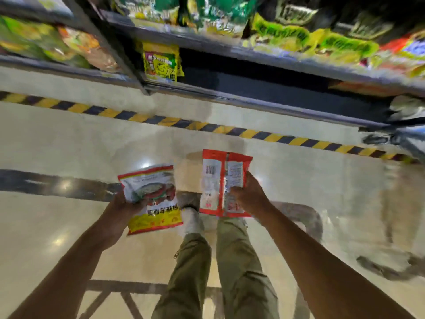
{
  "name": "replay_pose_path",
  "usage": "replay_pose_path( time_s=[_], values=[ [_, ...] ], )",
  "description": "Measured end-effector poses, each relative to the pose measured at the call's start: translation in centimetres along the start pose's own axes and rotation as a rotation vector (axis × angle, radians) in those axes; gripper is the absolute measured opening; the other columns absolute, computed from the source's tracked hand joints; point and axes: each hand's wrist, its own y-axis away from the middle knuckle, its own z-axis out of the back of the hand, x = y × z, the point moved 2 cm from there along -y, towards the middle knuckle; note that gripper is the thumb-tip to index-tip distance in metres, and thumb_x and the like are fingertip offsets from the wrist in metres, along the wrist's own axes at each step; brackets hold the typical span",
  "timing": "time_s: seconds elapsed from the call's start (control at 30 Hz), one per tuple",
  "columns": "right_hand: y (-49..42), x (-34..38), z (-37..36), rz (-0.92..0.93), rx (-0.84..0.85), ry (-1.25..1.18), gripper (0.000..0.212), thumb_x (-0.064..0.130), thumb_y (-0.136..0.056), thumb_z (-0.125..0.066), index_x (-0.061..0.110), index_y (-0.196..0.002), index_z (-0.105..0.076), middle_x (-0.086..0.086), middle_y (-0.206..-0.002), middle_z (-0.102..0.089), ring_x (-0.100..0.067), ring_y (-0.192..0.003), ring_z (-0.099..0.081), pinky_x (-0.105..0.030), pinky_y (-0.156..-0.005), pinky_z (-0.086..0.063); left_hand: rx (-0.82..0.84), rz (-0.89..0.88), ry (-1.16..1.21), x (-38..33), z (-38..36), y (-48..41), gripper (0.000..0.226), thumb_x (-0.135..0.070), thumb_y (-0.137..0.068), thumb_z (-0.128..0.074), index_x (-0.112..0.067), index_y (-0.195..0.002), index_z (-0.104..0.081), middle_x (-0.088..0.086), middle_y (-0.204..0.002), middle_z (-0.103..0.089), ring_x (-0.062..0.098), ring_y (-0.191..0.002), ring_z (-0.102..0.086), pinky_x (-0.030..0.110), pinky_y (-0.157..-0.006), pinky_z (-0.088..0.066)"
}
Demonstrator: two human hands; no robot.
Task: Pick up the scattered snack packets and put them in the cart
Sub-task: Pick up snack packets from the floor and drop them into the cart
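Both arms are stretching forward above the floor [69,146], the left hand [119,212] gripping a red-and-yellow packet [151,199] by its left edge, the right hand [249,196] clutching an orange packet [218,178] by its right edge, barcode up. Both packets' long axes are pointing toward the shelves [253,55].

We're looking down a shop aisle here, a supermarket by the look of it. Long metal shelves [230,54] run across the top of the view, crammed with bright green packets [282,33] and orange bags [87,49], and one yellow packet [161,61] stands alone on the lowest level. Below them we've got a pale polished floor [69,146] throwing back the ceiling lights, with yellow-and-black striped tape [207,126] laid along the foot of the shelving.
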Motion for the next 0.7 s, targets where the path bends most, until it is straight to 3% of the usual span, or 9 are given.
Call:
replay_pose_path(
  time_s=[0.07, 0.13, 0.2, 0.3, 0.37, 0.53, 0.7],
  values=[
    [6.7, 1.1, 2.1, 0.012, -0.041, -0.086, 0.037, 0.01, -0.095, -0.067, 0.024, -0.129, -0.063, -0.002, -0.119, -0.076, -0.023, -0.107, -0.075, -0.049, -0.096, -0.06, 0.002, 0.013, 0.008, -3.4, -1.7, 4.2, 0.075, -0.016, -0.073, -0.081, -0.013, -0.143, -0.055, 0.008, -0.136, -0.069, 0.032, -0.129, -0.061, 0.044, -0.098, -0.054],
    [13.3, 2.1, 4.5, 0.027, -0.074, -0.148, 0.027, 0.011, -0.1, -0.067, 0.02, -0.125, -0.065, 0.0, -0.111, -0.078, -0.02, -0.098, -0.078, -0.047, -0.087, -0.064, 0.018, 0.019, -0.013, -6.6, -3.9, 8.4, 0.066, -0.01, -0.079, -0.075, -0.014, -0.143, -0.057, 0.011, -0.136, -0.069, 0.038, -0.128, -0.062, 0.049, -0.097, -0.057],
    [19.4, 2.4, 6.6, 0.016, -0.091, -0.236, 0.023, 0.013, -0.1, -0.066, 0.019, -0.123, -0.067, -0.001, -0.109, -0.08, -0.022, -0.095, -0.079, -0.05, -0.085, -0.064, 0.065, 0.005, -0.065, -9.1, -6.3, 12.1, 0.063, -0.015, -0.085, -0.076, -0.015, -0.145, -0.057, 0.016, -0.139, -0.065, 0.043, -0.128, -0.061, 0.061, -0.105, -0.05],
    [27.0, 1.6, 9.5, -0.005, -0.169, -0.384, 0.028, 0.011, -0.1, -0.066, 0.018, -0.128, -0.067, -0.004, -0.118, -0.078, -0.028, -0.102, -0.077, -0.051, -0.087, -0.063, 0.14, 0.003, -0.13, -11.8, -11.0, 17.0, 0.057, -0.003, -0.092, -0.069, -0.016, -0.145, -0.055, 0.014, -0.137, -0.068, 0.039, -0.124, -0.066, 0.055, -0.099, -0.055],
    [31.7, 0.8, 11.4, -0.015, -0.262, -0.462, 0.03, 0.009, -0.099, -0.068, 0.016, -0.128, -0.068, -0.003, -0.119, -0.078, -0.024, -0.1, -0.078, -0.041, -0.084, -0.065, 0.149, -0.005, -0.147, -13.1, -14.4, 20.3, 0.054, 0.009, -0.094, -0.06, -0.012, -0.144, -0.055, 0.012, -0.131, -0.071, 0.035, -0.116, -0.07, 0.048, -0.091, -0.06],
    [42.7, -2.1, 16.3, 0.0, -0.433, -0.471, 0.033, -0.002, -0.098, -0.064, 0.021, -0.121, -0.065, -0.001, -0.108, -0.076, 0.003, -0.077, -0.074, -0.013, -0.065, -0.057, 0.153, 0.027, -0.174, -14.6, -23.1, 28.6, 0.044, 0.001, -0.091, -0.066, -0.019, -0.13, -0.067, 0.009, -0.115, -0.078, 0.038, -0.107, -0.073, 0.045, -0.08, -0.064],
    [52.7, -8.0, 21.2, 0.096, -0.517, -0.477, 0.036, -0.005, -0.099, -0.061, 0.021, -0.123, -0.066, 0.016, -0.094, -0.079, -0.003, -0.082, -0.076, -0.026, -0.071, -0.064, 0.211, -0.023, -0.248, -15.0, -31.6, 36.6, 0.053, -0.003, -0.086, -0.071, -0.016, -0.137, -0.063, 0.015, -0.124, -0.074, 0.042, -0.112, -0.071, 0.056, -0.093, -0.059]
  ],
)
